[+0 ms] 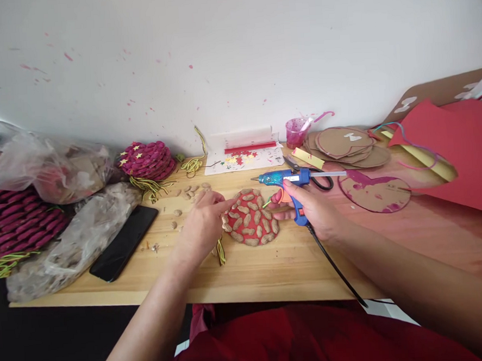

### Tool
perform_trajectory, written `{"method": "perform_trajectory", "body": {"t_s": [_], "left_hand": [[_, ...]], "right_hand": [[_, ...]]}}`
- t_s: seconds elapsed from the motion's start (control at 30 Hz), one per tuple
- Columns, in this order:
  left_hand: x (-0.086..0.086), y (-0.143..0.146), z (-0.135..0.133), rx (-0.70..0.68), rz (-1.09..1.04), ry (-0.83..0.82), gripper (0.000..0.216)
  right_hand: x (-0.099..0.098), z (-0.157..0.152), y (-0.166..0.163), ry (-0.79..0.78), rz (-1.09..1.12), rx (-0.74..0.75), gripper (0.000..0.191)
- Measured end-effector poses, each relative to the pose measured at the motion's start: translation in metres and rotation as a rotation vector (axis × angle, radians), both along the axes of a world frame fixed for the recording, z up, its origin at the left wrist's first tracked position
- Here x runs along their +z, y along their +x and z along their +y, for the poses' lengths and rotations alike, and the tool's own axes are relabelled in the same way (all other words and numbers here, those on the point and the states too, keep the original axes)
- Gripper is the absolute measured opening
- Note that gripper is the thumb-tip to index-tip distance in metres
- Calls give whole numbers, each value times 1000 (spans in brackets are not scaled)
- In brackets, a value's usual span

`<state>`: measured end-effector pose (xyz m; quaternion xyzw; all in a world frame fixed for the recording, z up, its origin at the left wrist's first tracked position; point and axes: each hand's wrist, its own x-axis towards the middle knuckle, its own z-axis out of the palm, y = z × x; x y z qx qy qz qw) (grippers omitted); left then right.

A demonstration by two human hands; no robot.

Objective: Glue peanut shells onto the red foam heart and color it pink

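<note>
My right hand [314,206] grips a blue hot glue gun [284,177], its nozzle pointing left above the far edge of a red disc [255,206]. A clear glue stick [328,174] sticks out of the gun's back. Peanuts in their shells [247,220] cover much of the disc, which lies on the table. My left hand [202,221] is at the disc's left edge, index finger stretched over its upper left; the other fingers are partly hidden. A green-yellow string tassel [221,251] lies beside that hand, and a short green string [267,203] shows near my right fingers.
Loose peanuts [177,212] lie left of the disc. A black phone [124,243], plastic bags [77,250] and purple-painted pieces [148,160] stand left. Behind are star cutouts on paper [243,159] and a pink cup [294,133]. Cardboard discs [345,141] and red sheets [463,145] lie right. The gun's cord [336,270] crosses the table edge.
</note>
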<state>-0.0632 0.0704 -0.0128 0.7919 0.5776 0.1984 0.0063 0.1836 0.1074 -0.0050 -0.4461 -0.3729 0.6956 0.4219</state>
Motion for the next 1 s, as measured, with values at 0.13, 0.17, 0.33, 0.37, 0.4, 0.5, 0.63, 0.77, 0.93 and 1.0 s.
{"method": "perform_trajectory", "body": {"t_s": [0.13,0.17,0.33,0.37,0.4,0.5,0.63,0.77,0.93,1.0], "left_hand": [[-12,0,-7,31,-2,44,49],[-14,1,-7,36,-3,49,50],[-12,7,-5,39,7,37,55],[-11,8,-5,44,10,29,54],[-10,9,-5,50,16,24,54],[-6,12,-3,72,47,12,52],[-1,15,-2,78,101,-12,46],[0,17,-3,89,122,-23,45],[-1,16,-3,98,101,-39,44],[-2,16,-3,96,99,-36,45]], "right_hand": [[0,-1,0,11,-7,6,20],[0,-1,0,16,-6,7,20],[-2,0,1,25,-6,5,18],[-2,1,0,23,-8,3,17],[-2,1,0,21,-9,4,16],[-2,0,-1,13,-20,10,18],[-2,0,-1,10,-30,11,19],[-2,1,-1,16,-14,23,19],[-1,0,-1,14,3,6,17],[-1,0,-1,14,4,5,18]]}}
